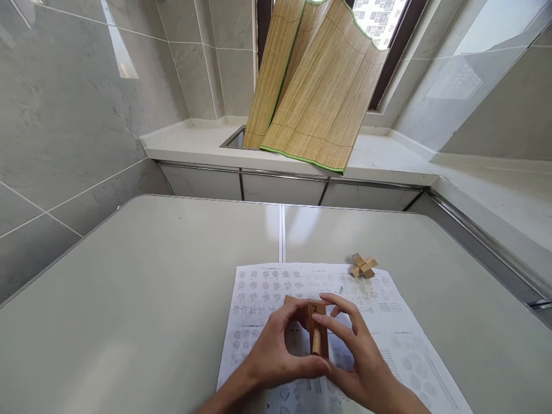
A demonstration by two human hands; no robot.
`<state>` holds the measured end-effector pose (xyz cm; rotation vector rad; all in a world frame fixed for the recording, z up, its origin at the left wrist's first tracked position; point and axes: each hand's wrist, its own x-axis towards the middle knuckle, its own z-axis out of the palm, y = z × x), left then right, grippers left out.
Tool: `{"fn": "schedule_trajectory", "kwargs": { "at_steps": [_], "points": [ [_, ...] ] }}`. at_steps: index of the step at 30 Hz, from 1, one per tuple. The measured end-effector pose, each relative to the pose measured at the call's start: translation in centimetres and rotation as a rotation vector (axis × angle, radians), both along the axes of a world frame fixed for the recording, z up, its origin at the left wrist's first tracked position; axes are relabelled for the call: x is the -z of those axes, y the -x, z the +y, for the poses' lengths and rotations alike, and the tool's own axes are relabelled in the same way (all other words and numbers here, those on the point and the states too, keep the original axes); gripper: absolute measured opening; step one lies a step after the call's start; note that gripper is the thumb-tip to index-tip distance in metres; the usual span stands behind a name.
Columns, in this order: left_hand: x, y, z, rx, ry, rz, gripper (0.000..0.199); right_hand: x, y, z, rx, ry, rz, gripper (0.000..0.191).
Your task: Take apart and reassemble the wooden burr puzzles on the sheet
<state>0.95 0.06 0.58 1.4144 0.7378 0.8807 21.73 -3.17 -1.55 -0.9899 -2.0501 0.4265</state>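
Both of my hands hold a small wooden puzzle (315, 311) above a printed sheet. A handwritten "2" marks its upper face, and a rounded wooden peg shows lower down its front. My left hand (280, 345) grips it from the left, thumb along the bottom and fingers around the back. On the right, my right hand (353, 351) pinches it, with one fingertip on the face below the number. A corner of wood shows behind the left fingers; whether it belongs to the same puzzle I cannot tell. The printed sheet (267, 287) carries rows of small line diagrams.
An interlocked wooden burr puzzle (363, 266) sits at the sheet's far right corner. The pale table (142, 287) has a seam down its middle. Beyond it, a bamboo mat (319, 98) leans over the white counter (194, 141) by the window. Tiled walls flank both sides.
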Motion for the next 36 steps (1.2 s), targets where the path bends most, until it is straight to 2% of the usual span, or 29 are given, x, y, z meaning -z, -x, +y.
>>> {"fn": "schedule_trajectory", "kwargs": {
  "at_steps": [7, 13, 21, 31, 36],
  "points": [
    [0.2, 0.1, 0.0, -0.001, -0.037, -0.023, 0.088, -0.2, 0.5, 0.3, 0.089, 0.034, 0.042, 0.051],
    [0.4, 0.2, -0.1, -0.011, -0.025, -0.023, 0.09, -0.4, 0.5, 0.8, 0.064, 0.057, 0.064, 0.055],
    [0.5, 0.4, -0.2, -0.008, 0.0, -0.024, 0.092, -0.1, 0.2, 1.1, 0.089, 0.053, 0.041, 0.049],
    [0.3, 0.3, -0.1, -0.014, 0.02, -0.032, 0.087, -0.2, 0.1, 1.4, 0.098, 0.016, 0.023, 0.046],
    [0.2, 0.0, -0.6, -0.06, 0.037, 0.015, 0.1, 0.0, -0.1, 1.1, 0.169, -0.072, 0.01, 0.036]
  ]
}}
